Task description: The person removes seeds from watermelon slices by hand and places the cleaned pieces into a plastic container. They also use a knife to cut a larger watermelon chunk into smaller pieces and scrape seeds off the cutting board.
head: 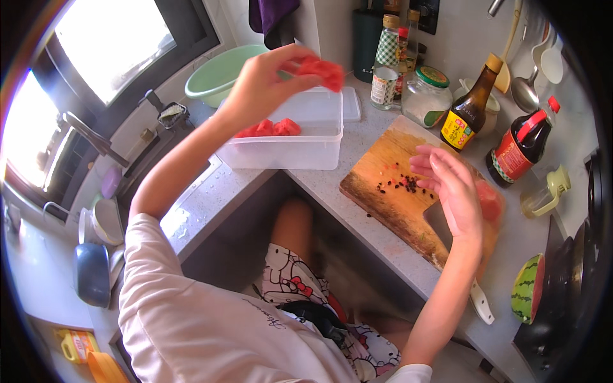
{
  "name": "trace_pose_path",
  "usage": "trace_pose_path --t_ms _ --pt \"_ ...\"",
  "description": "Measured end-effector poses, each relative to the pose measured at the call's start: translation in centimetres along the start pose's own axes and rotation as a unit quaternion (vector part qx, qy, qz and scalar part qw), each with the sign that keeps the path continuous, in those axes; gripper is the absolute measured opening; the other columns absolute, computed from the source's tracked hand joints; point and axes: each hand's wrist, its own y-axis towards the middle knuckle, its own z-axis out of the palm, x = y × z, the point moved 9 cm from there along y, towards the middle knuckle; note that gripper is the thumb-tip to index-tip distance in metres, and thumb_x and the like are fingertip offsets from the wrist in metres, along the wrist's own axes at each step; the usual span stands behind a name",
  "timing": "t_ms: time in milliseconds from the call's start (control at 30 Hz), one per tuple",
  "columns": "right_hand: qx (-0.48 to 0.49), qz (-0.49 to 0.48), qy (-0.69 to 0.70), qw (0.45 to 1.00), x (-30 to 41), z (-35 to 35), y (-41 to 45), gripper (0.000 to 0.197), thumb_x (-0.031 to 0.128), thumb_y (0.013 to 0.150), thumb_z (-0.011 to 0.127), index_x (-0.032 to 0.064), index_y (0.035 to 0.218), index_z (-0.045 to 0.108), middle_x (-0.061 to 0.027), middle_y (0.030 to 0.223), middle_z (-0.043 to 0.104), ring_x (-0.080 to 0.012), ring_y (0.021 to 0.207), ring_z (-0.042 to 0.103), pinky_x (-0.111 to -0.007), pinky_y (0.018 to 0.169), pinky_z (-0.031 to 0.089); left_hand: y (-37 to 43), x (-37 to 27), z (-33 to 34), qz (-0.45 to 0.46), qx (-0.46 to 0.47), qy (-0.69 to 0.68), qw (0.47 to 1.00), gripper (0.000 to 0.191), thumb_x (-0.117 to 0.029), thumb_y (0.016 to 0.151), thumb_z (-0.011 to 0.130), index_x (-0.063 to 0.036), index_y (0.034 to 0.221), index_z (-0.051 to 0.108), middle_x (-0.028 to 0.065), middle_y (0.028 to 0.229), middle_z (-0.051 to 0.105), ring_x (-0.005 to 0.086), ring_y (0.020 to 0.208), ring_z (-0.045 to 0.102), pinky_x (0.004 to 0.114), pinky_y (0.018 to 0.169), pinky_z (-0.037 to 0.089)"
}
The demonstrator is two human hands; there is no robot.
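Note:
My left hand [280,76] grips a chunk of red watermelon flesh [323,73] above a clear plastic container [287,155]. Inside that container lie several watermelon pieces [275,128]. My right hand [450,184] hovers palm-up over the wooden cutting board [383,153], fingers apart and holding nothing. Black watermelon seeds [407,184] and bits of flesh are scattered on the board beside it. A kitchen knife [480,301] lies across the board's near right side, its blade partly hidden by my right forearm. Another piece of watermelon [489,201] rests at the board's right end.
A cut watermelon portion with rind [527,289] sits at the right by the stove. Sauce bottles [467,112] and a glass jar [426,98] line the wall behind the board. A green basin [210,79] stands behind the container; the faucet [96,139] is at left.

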Motion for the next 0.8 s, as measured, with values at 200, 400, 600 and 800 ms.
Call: trace_pose_path --t_ms 200,400,600,800 --pt "0.048 0.041 -0.024 0.998 -1.3 0.2 0.2 0.036 0.027 0.105 0.057 0.0024 0.131 0.062 -0.0084 0.118 0.070 -0.0170 0.110 0.066 -0.030 0.092 0.050 -1.1 8.5 3.1 -0.152 0.186 0.098 0.966 0.035 -0.026 0.082 0.083 -0.0067 0.111 0.078 0.0096 0.104 0.078 0.0239 0.089 0.074 0.035 0.080 0.058" --pt "0.049 0.097 -0.041 0.993 -3.0 0.8 0.4 0.034 0.029 0.105 0.059 0.0038 0.127 0.065 -0.0076 0.117 0.071 -0.0155 0.110 0.066 -0.030 0.093 0.049 -2.7 12.0 7.0 -0.070 0.256 0.120 0.957 0.038 -0.034 0.085 0.077 -0.0071 0.112 0.076 0.0151 0.099 0.078 0.0334 0.090 0.073 0.041 0.087 0.056" --pt "0.000 0.071 -0.074 0.995 -2.8 -0.5 0.4 0.033 0.027 0.105 0.059 0.0031 0.128 0.065 -0.0074 0.115 0.071 -0.0148 0.106 0.066 -0.029 0.089 0.049 -2.9 9.4 10.3 0.098 0.377 0.369 0.844 0.029 -0.032 0.097 0.059 -0.0082 0.109 0.071 0.0140 0.089 0.076 0.0332 0.084 0.074 0.044 0.077 0.057" --pt "-0.173 -0.078 -0.185 0.964 3.0 -4.3 -1.6 0.028 0.021 0.102 0.064 -0.0002 0.121 0.068 -0.0067 0.107 0.073 -0.0106 0.091 0.066 -0.026 0.078 0.050 -2.8 9.4 12.7 0.256 0.366 0.479 0.756 0.024 -0.033 0.094 0.061 -0.0146 0.085 0.074 0.0043 0.073 0.074 0.0222 0.066 0.074 0.039 0.060 0.057"
